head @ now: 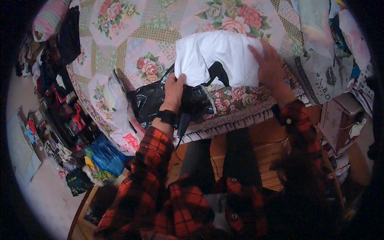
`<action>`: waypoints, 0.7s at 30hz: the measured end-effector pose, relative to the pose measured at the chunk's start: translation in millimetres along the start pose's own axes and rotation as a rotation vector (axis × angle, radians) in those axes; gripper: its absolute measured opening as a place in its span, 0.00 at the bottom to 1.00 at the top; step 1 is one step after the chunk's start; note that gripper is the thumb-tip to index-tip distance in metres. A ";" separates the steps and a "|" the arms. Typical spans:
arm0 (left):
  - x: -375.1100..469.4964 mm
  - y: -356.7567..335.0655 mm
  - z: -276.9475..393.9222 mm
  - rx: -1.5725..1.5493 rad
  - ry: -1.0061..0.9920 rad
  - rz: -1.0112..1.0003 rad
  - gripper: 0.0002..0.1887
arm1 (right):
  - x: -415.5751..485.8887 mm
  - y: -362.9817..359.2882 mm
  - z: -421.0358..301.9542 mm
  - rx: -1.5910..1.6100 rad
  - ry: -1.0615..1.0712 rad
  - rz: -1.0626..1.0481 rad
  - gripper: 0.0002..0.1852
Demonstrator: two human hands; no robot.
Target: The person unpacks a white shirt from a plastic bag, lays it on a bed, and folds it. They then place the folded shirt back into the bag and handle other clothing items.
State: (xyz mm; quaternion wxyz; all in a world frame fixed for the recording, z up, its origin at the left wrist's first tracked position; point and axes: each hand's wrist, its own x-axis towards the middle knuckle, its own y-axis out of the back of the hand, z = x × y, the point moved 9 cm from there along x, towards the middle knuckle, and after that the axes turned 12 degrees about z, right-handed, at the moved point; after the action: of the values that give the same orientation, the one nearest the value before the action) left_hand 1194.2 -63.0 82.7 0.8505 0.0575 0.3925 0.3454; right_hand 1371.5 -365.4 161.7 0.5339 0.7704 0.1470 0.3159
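Observation:
A white cloth (pixel 222 51), perhaps a garment, lies bunched in an arch on the floral bedspread (pixel 162 18), with black material showing in the gap at its lower edge. My left hand (pixel 174 90) pinches the cloth's lower left corner between thumb and fingers. At the cloth's right side, my right hand (pixel 268 66) rests with its fingers spread. Under and beside my left hand lies a glossy black plastic bag (pixel 147 103). A black handle with a cord (pixel 183 125) sticks out below my left wrist; what it belongs to is hidden.
A grey printed bag (pixel 324 76) lies at the bed's right edge. On the left are a clear plastic bag with red print (pixel 129 139), heaped clothes (pixel 57 99) and a blue plastic bag (pixel 105 157). A box (pixel 339 120) stands at the right. A thin cord hangs by my legs.

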 end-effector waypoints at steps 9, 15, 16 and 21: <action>5.7 8.8 49.1 -0.134 0.061 -0.032 0.14 | 31.6 -16.9 6.5 0.334 0.073 -0.050 0.17; 4.2 -19.0 94.8 -0.500 0.293 -0.330 0.18 | 44.8 -56.4 52.0 0.857 -0.387 -0.334 0.18; 11.0 -29.6 114.2 -0.654 0.281 -0.428 0.18 | 40.3 -72.1 64.9 0.959 -0.647 -0.485 0.17; 97.4 -23.7 193.0 -0.958 0.002 -0.315 0.10 | 70.6 -74.9 136.9 1.247 -1.201 0.008 0.12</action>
State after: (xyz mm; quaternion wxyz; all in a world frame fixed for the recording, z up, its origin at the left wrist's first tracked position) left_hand 1387.7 14.2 145.0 0.8228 -0.3996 0.1948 0.3542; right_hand 1521.4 -396.6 84.9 0.0002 0.9596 -0.0163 -0.2811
